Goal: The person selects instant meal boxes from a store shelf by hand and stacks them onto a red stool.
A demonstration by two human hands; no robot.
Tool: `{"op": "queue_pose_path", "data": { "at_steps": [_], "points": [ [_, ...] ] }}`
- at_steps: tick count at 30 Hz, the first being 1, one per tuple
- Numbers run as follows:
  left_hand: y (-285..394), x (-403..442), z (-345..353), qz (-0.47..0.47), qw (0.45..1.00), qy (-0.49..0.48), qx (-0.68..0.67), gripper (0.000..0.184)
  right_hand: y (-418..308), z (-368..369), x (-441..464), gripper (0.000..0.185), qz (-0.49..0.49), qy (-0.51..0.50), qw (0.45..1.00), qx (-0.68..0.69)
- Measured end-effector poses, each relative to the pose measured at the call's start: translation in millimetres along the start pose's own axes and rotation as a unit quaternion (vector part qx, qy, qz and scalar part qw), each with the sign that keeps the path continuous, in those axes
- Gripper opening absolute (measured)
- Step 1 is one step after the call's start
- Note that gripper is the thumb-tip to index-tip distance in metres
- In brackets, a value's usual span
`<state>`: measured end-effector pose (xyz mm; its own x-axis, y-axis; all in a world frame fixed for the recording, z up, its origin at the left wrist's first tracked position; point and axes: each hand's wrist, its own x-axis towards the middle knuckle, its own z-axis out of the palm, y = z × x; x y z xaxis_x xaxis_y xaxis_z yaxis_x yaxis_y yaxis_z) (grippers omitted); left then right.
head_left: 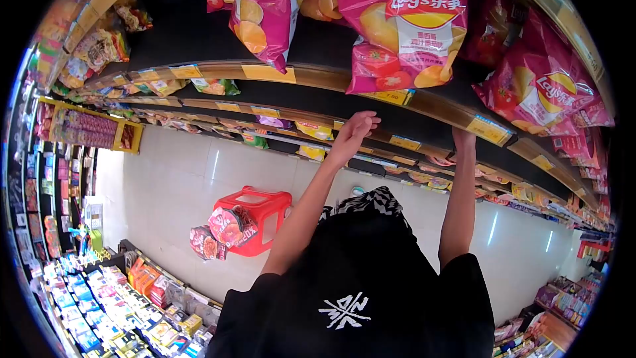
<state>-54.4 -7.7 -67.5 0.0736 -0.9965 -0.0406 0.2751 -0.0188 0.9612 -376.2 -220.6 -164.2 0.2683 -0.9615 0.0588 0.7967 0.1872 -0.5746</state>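
Observation:
My left hand (356, 134) is in front of the shelves, just below a large magenta Lay's chip bag (407, 26). Its fingers are loosely bent and point to the right, with nothing visible in them. My right hand (464, 138) reaches in at the shelf edge beside a yellow price tag (489, 128). The fingers of that hand are hidden behind the edge, so any hold is out of sight. A second magenta chip bag (268, 16) stands to the left, and another Lay's bag (540, 93) leans over the edge at the right.
A red plastic stool (265, 222) stands on the tiled floor (179, 172), with round-topped food packs (228, 225) beside it. Lower shelves hold small packaged snacks (315, 131). A rack of boxed goods (132, 315) is at the lower left.

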Motion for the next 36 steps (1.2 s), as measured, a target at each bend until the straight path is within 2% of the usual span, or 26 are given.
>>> {"op": "queue_pose_path", "data": {
  "at_steps": [1, 7, 10, 13, 19, 20, 22, 25, 26, 29, 30, 33, 36],
  "points": [
    [1, 3, 3, -0.008, 1.0, 0.01, -0.009, 0.043, 1, 6, 8, 0.03, 0.025, 0.007, 0.998, 0.064],
    [0, 6, 7, -0.011, 1.0, 0.028, -0.002, 0.049, 14, 25, 35, 0.031, 0.044, 0.096, 0.993, -0.044],
    [3, 7, 15, -0.002, 0.999, 0.036, -0.008, 0.055, 22, 30, 38, 0.032, 0.063, 0.105, 0.991, -0.06],
    [6, 9, 26, 0.018, 0.998, 0.061, -0.027, 0.05, 34, 40, 38, 0.032, 0.082, 0.109, 0.988, -0.074],
    [18, 22, 23, 0.11, 0.988, 0.102, -0.02, 0.05, 71, 70, 29, 0.033, 0.139, 0.128, 0.978, -0.092],
    [22, 23, 20, 0.088, 0.991, 0.098, -0.014, 0.05, 78, 80, 25, 0.034, 0.148, 0.128, 0.976, -0.098],
    [26, 20, 11, 0.068, 0.993, 0.101, -0.008, 0.052, 94, 92, 20, 0.034, 0.153, 0.096, 0.977, -0.114],
    [30, 15, -3, 0.126, 0.982, 0.139, -0.012, 0.052, 116, 115, 9, 0.04, 0.098, -0.075, 0.982, -0.143],
    [30, 10, -8, 0.115, 0.977, 0.171, -0.058, 0.054, 123, 123, 4, 0.045, 0.096, -0.061, 0.972, -0.207],
    [39, -15, -24, 0.094, 0.965, 0.239, -0.049, 0.062, 138, 185, -19, 0.046, 0.108, 0.036, 0.967, -0.229],
    [20, -16, -39, 0.098, 0.961, 0.257, -0.014, 0.061, 139, 207, -27, 0.047, 0.152, 0.06, 0.963, -0.213],
    [45, -54, -53, 0.076, 0.958, 0.263, -0.09, 0.058, 152, 240, -49, 0.047, 0.186, 0.052, 0.959, -0.21],
    [46, -88, -74, 0.106, 0.948, 0.28, -0.112, 0.055, 167, 267, -73, 0.048, 0.219, 0.044, 0.947, -0.229]
  ]
}}
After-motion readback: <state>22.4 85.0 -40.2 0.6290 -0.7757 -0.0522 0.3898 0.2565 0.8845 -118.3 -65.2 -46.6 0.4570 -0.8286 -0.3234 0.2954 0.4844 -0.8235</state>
